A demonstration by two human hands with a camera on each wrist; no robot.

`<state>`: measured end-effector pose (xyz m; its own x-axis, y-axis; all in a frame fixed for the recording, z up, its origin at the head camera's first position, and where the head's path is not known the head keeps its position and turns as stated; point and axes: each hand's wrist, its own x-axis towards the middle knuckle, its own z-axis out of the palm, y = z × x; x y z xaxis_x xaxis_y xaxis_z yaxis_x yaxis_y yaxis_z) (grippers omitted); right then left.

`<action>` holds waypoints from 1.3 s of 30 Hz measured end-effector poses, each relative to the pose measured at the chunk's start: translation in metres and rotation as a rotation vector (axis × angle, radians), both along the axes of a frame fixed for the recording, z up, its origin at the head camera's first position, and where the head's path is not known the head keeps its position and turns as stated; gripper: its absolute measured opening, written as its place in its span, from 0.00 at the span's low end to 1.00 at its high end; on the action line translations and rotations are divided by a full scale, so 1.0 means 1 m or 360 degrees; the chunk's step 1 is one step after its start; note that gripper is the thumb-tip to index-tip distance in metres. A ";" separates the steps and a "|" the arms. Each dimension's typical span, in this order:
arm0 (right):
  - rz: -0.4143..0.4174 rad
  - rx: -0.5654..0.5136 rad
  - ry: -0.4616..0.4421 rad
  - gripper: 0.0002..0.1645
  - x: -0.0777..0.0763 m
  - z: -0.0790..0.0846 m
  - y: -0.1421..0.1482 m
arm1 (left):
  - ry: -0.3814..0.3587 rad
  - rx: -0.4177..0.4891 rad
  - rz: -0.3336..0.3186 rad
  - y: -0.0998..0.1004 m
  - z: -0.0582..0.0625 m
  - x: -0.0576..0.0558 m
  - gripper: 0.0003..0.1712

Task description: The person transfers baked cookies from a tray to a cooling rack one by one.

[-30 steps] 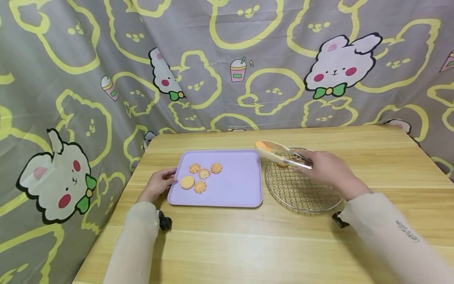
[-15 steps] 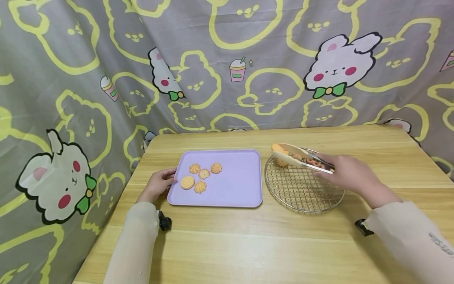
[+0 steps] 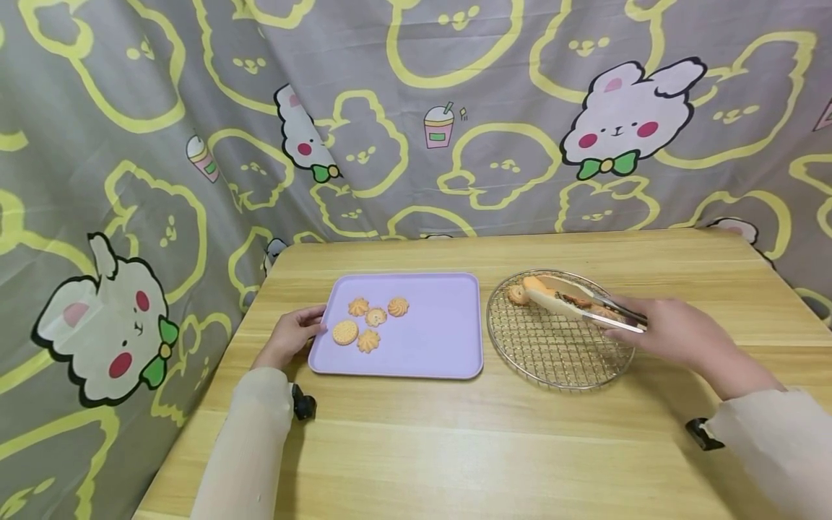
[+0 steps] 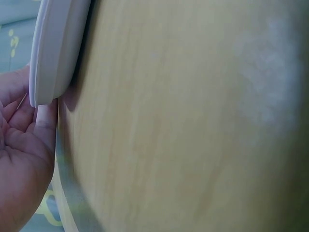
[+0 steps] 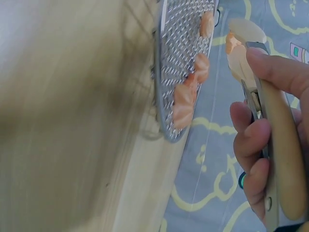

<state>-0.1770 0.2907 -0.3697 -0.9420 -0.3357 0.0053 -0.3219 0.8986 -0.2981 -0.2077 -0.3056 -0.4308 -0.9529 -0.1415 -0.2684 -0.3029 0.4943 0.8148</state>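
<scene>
My left hand grips the left rim of a purple tray; in the left wrist view the fingers meet its corner. Several cookies lie on the tray's left half. With my right hand I hold metal-handled tongs with pale, wide tips over a round wire rack. An orange patch shows at the tips; whether it is a cookie or the tip itself, I cannot tell. A cookie lies at the rack's back left, and more cookies show in the right wrist view.
The tray and rack stand side by side on a wooden table, a narrow gap between them. A grey patterned curtain hangs behind the table and along its left side.
My right hand and the tongs have moved right, from the tray's right edge to over the rack, uncovering the cookie at its back left. My left hand and the tray stay put.
</scene>
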 end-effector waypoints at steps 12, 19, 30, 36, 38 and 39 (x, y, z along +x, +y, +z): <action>0.0022 0.0039 -0.0054 0.45 0.006 -0.006 0.013 | 0.0009 0.0007 -0.0005 0.000 0.000 0.001 0.28; 0.0028 0.0088 -0.0100 0.44 0.007 -0.009 0.017 | 0.0000 0.0006 -0.0003 0.000 -0.001 0.001 0.27; 0.0032 0.0080 -0.0085 0.45 0.008 -0.013 0.017 | 0.0028 0.0019 -0.0016 -0.001 0.000 0.000 0.27; 0.0021 0.0050 -0.0094 0.47 0.010 -0.012 0.016 | 0.0024 0.0019 -0.0015 -0.001 0.000 0.001 0.27; 0.0022 0.0038 -0.0087 0.48 0.010 -0.012 0.016 | 0.0022 0.0008 -0.0016 -0.001 -0.001 0.001 0.27; 0.0023 0.0034 -0.0081 0.48 0.010 -0.012 0.016 | 0.0022 0.0005 -0.0021 -0.001 -0.001 0.001 0.27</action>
<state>-0.1669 0.3066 -0.3820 -0.9360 -0.3485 -0.0498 -0.3195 0.9004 -0.2954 -0.2067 -0.3062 -0.4313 -0.9582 -0.1282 -0.2558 -0.2853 0.4956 0.8203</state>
